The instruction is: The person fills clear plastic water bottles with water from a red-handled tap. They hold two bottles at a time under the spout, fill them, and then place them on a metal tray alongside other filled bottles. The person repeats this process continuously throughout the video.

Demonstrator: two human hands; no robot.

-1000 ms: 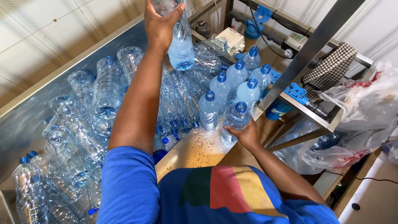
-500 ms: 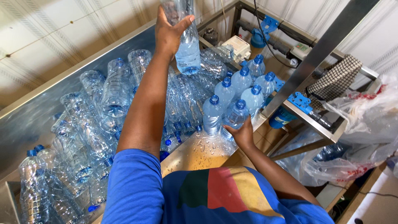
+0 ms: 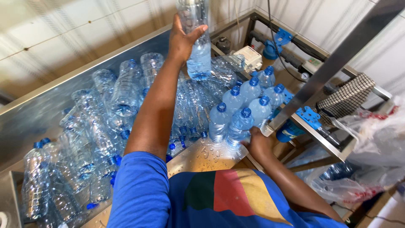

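My left hand (image 3: 184,39) is raised high and grips a clear plastic water bottle (image 3: 198,46), partly filled, held upright above the pile. My right hand (image 3: 257,143) rests low at the base of a filled blue-capped bottle (image 3: 240,125), touching it at the wet metal table (image 3: 198,158) edge. Behind that bottle stand several more filled bottles with blue caps (image 3: 255,99) in a tight group. A heap of empty capped bottles (image 3: 97,122) lies on its side across the left of the table.
A steel back wall (image 3: 38,114) borders the table on the left. A slanted metal bar (image 3: 333,63) with a blue clamp (image 3: 310,116) crosses on the right. A checked cloth (image 3: 344,99), clear plastic bags (image 3: 371,147), and blue pipe fittings (image 3: 278,40) lie beyond.
My left hand has lifted the bottle higher and a little to the right. My right hand has stayed by the filled bottles at the table edge.
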